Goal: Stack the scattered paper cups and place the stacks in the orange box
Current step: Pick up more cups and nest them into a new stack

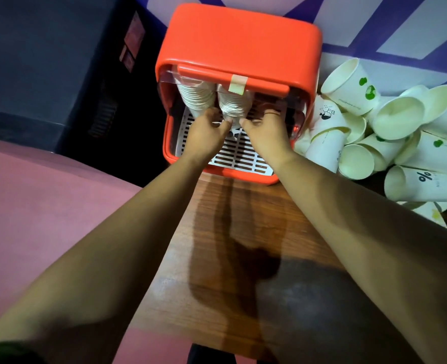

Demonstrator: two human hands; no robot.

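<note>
The orange box (239,43) stands at the far end of the wooden table, its front open over a white slotted rack (239,153). Two stacks of paper cups stand inside: a left stack (196,97) and a right stack (233,106). Both my hands reach into the box. My left hand (206,130) and my right hand (265,130) hold the bottom of the right stack from either side, fingers curled round it. A heap of loose white paper cups (395,137) lies to the right of the box.
The wooden table (243,232) runs toward me, with a pink surface (46,206) to its left and a dark cabinet (46,61) beyond. A purple-and-white wall (401,24) rises behind the cups. The box's raised lid carries a strip of tape (237,84).
</note>
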